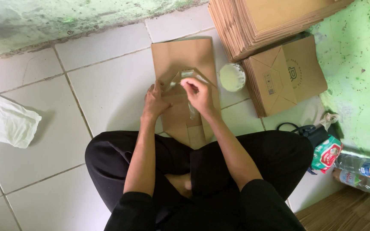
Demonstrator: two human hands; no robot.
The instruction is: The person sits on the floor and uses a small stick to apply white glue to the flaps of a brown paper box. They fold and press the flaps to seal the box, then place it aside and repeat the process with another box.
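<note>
Nearest to you: your crossed legs (202,171) in black, both forearms reaching forward over them to the white tile floor (103,90). Left hand (155,102) — laid flat on the left part of the brown paper bag (185,60), fingers stretched forward and close together, thumb out toward the fold, pressing the paper down and closed around nothing. Right hand (198,95) — fingers curled with the tips drawn together at the folded bottom flap of the bag, touching the paper where the fold opens into a diamond shape; whether something small is pinched between those fingertips you cannot tell from this view. The bag itself lies flat on the tiles straight ahead of your knees, its near end reaching your shins, its far end toward the wall. Just right of the bag: a small round tub (232,77) holding pale paste, touching the edge of a low pile of folded bags (285,77). Beyond that, at the top right, a tall stack of flat brown paper (262,21). Well to the left, apart from everything: a crumpled white cloth (7,119) on the tiles. At your right knee: a dark cable and charger (307,130), a red-and-green packet (327,153), a clear plastic bottle (362,171) lying on its side. Farthest: the green, flaking wall (43,17).
</note>
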